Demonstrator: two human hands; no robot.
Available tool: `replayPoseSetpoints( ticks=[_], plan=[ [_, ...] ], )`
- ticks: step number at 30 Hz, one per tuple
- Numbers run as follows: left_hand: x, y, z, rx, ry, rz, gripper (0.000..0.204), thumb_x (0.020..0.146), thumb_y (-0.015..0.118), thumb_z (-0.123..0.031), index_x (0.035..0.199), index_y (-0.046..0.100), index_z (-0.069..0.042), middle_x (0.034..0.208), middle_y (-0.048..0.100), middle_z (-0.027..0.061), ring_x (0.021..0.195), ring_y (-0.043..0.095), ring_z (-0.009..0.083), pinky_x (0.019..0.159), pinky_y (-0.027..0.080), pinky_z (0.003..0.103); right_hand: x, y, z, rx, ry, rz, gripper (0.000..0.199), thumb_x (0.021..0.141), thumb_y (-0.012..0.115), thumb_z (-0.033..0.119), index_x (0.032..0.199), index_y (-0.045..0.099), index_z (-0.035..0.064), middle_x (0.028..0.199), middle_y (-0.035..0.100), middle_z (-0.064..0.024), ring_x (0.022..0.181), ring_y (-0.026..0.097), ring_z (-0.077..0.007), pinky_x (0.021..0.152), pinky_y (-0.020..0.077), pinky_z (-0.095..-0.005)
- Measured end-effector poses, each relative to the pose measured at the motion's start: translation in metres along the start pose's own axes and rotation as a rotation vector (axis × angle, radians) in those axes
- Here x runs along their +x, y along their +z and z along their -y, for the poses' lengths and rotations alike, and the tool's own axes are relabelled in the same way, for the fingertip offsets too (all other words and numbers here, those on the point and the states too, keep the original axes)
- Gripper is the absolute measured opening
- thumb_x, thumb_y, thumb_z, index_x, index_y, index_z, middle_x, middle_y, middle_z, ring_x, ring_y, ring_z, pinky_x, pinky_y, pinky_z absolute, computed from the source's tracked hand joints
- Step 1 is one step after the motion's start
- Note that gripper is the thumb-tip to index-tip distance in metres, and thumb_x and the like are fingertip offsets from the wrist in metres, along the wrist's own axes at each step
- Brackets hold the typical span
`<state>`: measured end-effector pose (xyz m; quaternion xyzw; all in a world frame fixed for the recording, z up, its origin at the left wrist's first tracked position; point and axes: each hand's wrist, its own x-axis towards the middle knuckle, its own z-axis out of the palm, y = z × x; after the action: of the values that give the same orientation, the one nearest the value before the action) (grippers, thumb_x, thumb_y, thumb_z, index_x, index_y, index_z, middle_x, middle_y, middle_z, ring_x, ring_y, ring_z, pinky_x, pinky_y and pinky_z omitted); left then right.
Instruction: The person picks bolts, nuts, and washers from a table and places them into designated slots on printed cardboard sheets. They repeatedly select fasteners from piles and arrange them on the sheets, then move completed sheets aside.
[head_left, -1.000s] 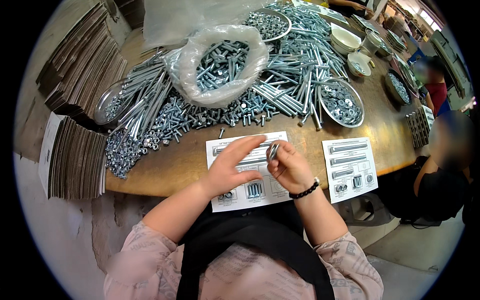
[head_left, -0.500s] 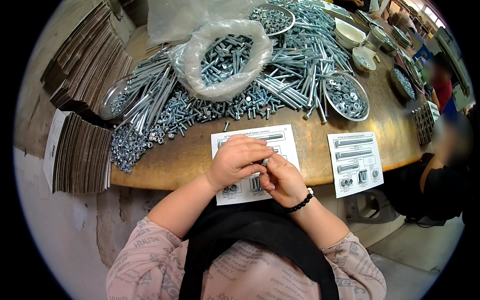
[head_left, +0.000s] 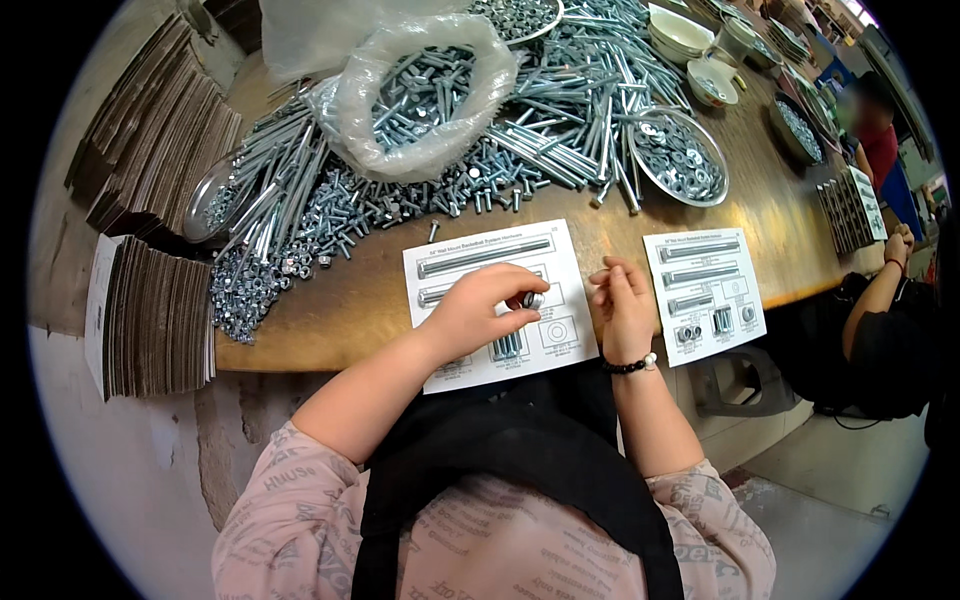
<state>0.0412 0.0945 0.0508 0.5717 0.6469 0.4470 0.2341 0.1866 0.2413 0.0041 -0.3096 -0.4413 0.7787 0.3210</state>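
Observation:
My left hand (head_left: 490, 305) is over the printed hardware sheet (head_left: 575, 290), its thumb and fingers closed on a small stack of washers (head_left: 536, 300). Round metal edges show at the fingertips; how many washers there are is hidden. To the right, my right hand (head_left: 624, 310) is raised in the gap between this sheet and a second hardware sheet (head_left: 705, 335). Its fingers are loosely bent and partly apart, and nothing shows in them. A dark bead bracelet circles that wrist.
Loose bolts (head_left: 400, 200), nuts (head_left: 240, 290) and long bolts (head_left: 555, 150) heap across the table, around an open plastic bag (head_left: 350, 120). A metal dish of washers (head_left: 690, 165) stands at right. Cardboard stacks (head_left: 160, 320) line the left; a person (head_left: 880, 300) sits at right.
My hands have come apart; the right has moved right, away from the washers, which stay in my left hand. The view has shifted slightly.

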Motion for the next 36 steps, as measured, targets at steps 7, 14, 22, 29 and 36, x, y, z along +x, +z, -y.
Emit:
replayPoseSetpoints(
  ticks=[7,14,22,29,36],
  plan=[
    [0.02,0.052,0.022,0.421,0.062,0.352,0.026,0.069,0.063,-0.014,0.094,0.06,-0.007,0.094,0.055,0.0102,0.089,0.056,0.0264,0.074,0.047,0.037,0.001,-0.02,-0.011,-0.138,-0.079,-0.105,0.017,0.092,0.046,0.016,0.102,0.054,0.0048,0.077,0.057,-0.0005,0.057,0.044,-0.0033,0.045,0.0325,-0.0154],
    [0.019,0.061,0.019,0.411,-0.052,0.412,0.027,0.069,0.059,-0.009,0.097,0.059,-0.007,0.092,0.053,0.012,0.088,0.055,0.0297,0.074,0.047,0.038,0.001,-0.024,-0.015,-0.162,-0.079,-0.056,0.015,0.091,0.047,0.011,0.102,0.053,0.0032,0.078,0.057,-0.0019,0.059,0.046,-0.0035,0.047,0.0351,-0.0156],
    [-0.001,0.04,0.005,0.295,-0.07,0.175,0.035,0.068,0.062,-0.011,0.102,0.056,-0.005,0.096,0.053,0.0123,0.091,0.053,0.0301,0.078,0.045,0.037,0.0,-0.034,-0.016,-0.379,-0.062,0.054,0.016,0.089,0.05,0.01,0.102,0.055,0.0023,0.079,0.058,-0.0031,0.063,0.05,-0.0069,0.051,0.0401,-0.0193],
    [-0.085,-0.031,0.045,0.312,-0.513,-0.34,0.045,0.074,0.059,-0.01,0.116,0.048,0.0,0.107,0.053,0.0141,0.102,0.051,0.0259,0.086,0.042,0.033,-0.041,-0.036,-0.002,-1.158,-0.386,0.281,0.024,0.079,0.055,0.005,0.102,0.057,0.0014,0.11,0.058,-0.014,0.091,0.058,-0.0271,0.075,0.0468,-0.0307],
    [-0.091,-0.047,0.038,-0.676,-0.762,-0.275,0.052,0.082,0.048,-0.006,0.132,0.033,0.002,0.129,0.042,0.0115,0.116,0.043,0.0196,0.092,0.038,0.029,-0.055,-0.036,0.001,-1.235,-0.412,0.283,0.023,0.079,0.056,0.006,0.102,0.057,0.0029,0.114,0.056,-0.014,0.098,0.057,-0.0271,0.079,0.0469,-0.0323]
  ],
)
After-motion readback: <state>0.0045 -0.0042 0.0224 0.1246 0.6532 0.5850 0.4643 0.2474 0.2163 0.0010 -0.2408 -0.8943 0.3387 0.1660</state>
